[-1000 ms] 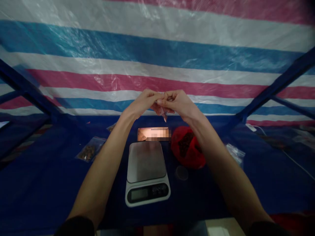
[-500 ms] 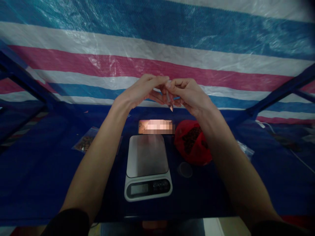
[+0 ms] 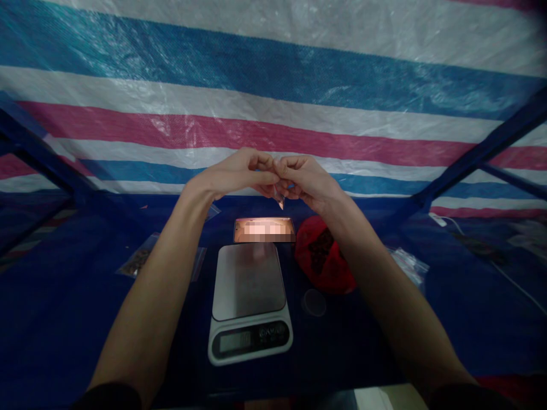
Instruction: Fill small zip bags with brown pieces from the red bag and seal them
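Note:
My left hand (image 3: 256, 172) and my right hand (image 3: 303, 177) meet in the air beyond the phone, fingers closed in a pinch. Between them is a small clear plastic bag (image 3: 280, 201); its pointed lower corner hangs below the fingers, and the rest is mostly hidden. Underneath lies a phone (image 3: 264, 230) with a lit, blurred screen. Closer to me stands a digital kitchen scale (image 3: 250, 285) with a bare steel plate. Right of the scale, a red bag (image 3: 305, 259) holds small dark brown pieces, partly covered by my right forearm.
A round clear lid or dish (image 3: 314, 303) lies right of the scale. At left is a zip bag of brown pieces (image 3: 139, 259). Clear plastic bags (image 3: 408, 266) lie beyond my right forearm. A striped tarp (image 3: 273, 68) hangs behind, between blue metal bars (image 3: 470, 156).
Both hands have drawn closer together around the small plastic bag, and my fingers now cover more of it. The whole view has shifted slightly.

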### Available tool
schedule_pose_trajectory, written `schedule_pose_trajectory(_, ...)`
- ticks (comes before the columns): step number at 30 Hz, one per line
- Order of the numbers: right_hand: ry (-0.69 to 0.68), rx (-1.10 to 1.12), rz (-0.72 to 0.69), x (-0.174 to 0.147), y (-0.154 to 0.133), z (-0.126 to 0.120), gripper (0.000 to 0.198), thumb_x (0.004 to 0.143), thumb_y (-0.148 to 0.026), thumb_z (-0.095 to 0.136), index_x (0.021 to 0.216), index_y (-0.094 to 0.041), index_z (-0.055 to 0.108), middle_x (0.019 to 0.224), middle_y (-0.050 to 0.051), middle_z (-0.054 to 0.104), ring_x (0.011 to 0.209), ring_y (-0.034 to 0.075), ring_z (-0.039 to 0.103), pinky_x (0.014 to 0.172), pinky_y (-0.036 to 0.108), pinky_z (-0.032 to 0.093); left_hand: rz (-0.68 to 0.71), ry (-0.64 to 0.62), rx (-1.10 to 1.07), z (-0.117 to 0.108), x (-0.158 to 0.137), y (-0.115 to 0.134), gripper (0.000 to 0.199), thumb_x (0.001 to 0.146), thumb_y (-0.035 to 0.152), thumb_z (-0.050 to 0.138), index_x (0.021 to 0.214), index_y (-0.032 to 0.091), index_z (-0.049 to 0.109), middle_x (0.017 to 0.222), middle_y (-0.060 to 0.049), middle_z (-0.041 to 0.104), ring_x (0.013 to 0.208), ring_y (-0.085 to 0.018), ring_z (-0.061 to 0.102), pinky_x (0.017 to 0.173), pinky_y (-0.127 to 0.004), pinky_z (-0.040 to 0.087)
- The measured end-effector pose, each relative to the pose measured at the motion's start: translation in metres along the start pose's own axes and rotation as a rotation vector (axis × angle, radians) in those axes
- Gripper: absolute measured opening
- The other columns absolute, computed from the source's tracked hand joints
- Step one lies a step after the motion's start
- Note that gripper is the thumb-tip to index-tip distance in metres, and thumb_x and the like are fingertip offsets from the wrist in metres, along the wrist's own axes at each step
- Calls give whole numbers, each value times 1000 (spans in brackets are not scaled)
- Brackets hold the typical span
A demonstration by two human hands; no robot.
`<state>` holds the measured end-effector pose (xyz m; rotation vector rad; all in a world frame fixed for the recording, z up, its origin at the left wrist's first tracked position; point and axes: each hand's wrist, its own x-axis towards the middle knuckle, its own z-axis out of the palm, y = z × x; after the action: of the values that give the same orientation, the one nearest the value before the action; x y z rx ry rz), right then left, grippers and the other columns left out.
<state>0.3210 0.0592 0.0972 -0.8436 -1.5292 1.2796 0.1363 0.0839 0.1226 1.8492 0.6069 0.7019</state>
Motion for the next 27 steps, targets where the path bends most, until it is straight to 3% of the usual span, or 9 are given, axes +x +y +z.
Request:
schedule_pose_trajectory(7,16,-14,-44,-3,-2,-3,50,76,-60,90,65,-19,63,55,-1,63,45,9,53,37,19,31,-40,37,-8,-3,-4,6,13,90,27,73,87,16,79,83,-7,79,85,-24,80,79,-37,66)
schedule_pose_trajectory(13,15,-36,-95,-3,-4,-2,63,82,-80,74,65,-20,62,53,-2,56,43,9,46,39,24,35,12,18,-64,-1,-2,0,37,98,46,65,82,15,76,86,-9,78,88,-24,79,83,-37,66)
schedule_pose_trajectory(17,49,-18,-113,-2,-1,3,67,78,-88,70,65,-22,61,51,-3,53,41,9,42,39,25,37,17,66,-101,3,2,-2,53,100,61,60,79,15,74,79,-10,75,84,-24,78,78,-36,65)
schedule_pose_trajectory(22,87,-85,-164,0,0,9,61,79,-81,76,69,-22,64,52,-3,53,43,10,46,40,24,31,-1,154,-55,4,4,-4,47,100,53,64,76,14,73,74,-9,73,80,-24,77,75,-36,66)
schedule_pose_trajectory(25,137,-185,-259,-1,-4,13,54,88,-65,78,62,-20,61,54,-2,56,46,10,48,44,24,34,-10,216,-30,1,6,-9,37,98,44,67,78,14,74,72,-7,71,79,-24,77,74,-36,66)
schedule_pose_trajectory(27,157,-269,-303,-3,-7,16,48,90,-52,80,60,-19,62,55,0,58,50,11,52,48,25,37,-18,188,-46,0,7,-12,37,98,45,67,81,14,75,72,-7,71,79,-24,77,75,-37,66)
